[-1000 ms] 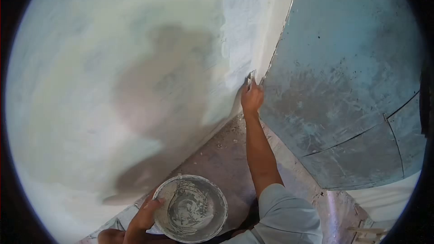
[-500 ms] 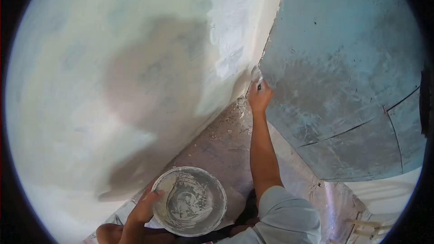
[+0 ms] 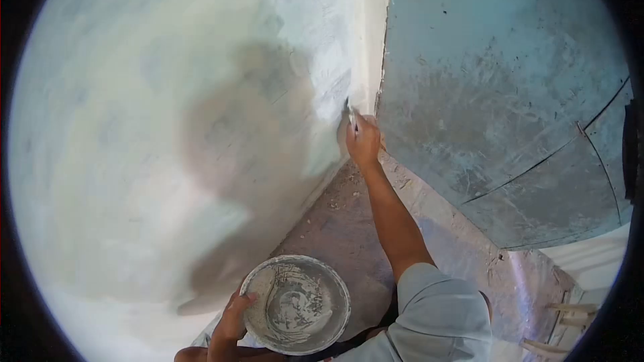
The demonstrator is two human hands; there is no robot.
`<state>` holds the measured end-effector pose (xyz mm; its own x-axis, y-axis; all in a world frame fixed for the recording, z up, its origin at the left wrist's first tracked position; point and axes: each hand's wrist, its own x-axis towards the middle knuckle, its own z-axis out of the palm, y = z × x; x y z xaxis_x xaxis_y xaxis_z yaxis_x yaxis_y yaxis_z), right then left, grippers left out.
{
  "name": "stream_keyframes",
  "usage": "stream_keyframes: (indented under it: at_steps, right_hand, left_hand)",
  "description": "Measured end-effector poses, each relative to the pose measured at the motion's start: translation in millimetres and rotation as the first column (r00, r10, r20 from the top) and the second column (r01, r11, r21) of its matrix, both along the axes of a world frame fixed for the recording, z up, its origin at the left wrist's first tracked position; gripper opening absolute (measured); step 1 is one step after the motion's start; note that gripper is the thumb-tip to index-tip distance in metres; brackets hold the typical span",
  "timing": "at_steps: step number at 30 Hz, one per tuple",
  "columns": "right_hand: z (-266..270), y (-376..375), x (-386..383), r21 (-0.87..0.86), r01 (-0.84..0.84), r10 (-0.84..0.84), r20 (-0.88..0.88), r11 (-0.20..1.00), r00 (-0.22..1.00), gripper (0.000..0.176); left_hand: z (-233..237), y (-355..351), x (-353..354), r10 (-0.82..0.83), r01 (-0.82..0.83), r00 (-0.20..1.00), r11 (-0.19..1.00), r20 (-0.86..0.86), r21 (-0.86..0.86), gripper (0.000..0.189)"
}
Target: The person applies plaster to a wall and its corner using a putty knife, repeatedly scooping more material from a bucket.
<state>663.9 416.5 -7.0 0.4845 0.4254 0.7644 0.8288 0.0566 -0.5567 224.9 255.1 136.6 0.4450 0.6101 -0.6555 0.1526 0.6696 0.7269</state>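
My right hand (image 3: 364, 139) is closed around a small putty knife (image 3: 351, 112), whose blade meets the pale wall (image 3: 221, 127) close to its lower corner. White filler covers a patch of the wall just above the blade. With its thumb over the rim, my left hand (image 3: 235, 315) grips the left side of a round grey basin (image 3: 341, 315). Whitish paste is smeared over the inside of the basin, thicker along its left part.
A blue-grey panel (image 3: 483, 107) with dark cracks stands at the right, its edge near my right hand. Crumbs lie on the dusty floor (image 3: 335, 234) beneath. Pale wooden pieces (image 3: 573, 314) are at the lower right.
My right hand and the knife have moved left, from the joint beside the panel onto the pale wall. The basin and my left hand sit slightly further right and lower as the view has shifted.
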Motion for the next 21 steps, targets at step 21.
stream_keyframes:
  at_steps: [21]
  right_hand:
    - [-26.2,-9.8,16.6,-0.045,0.002,-0.013,-0.257,0.999,0.966,0.02]
  left_hand:
    - [-10.7,-4.6,-9.4,0.131,-0.13,0.989,0.991,-0.072,0.027,0.055]
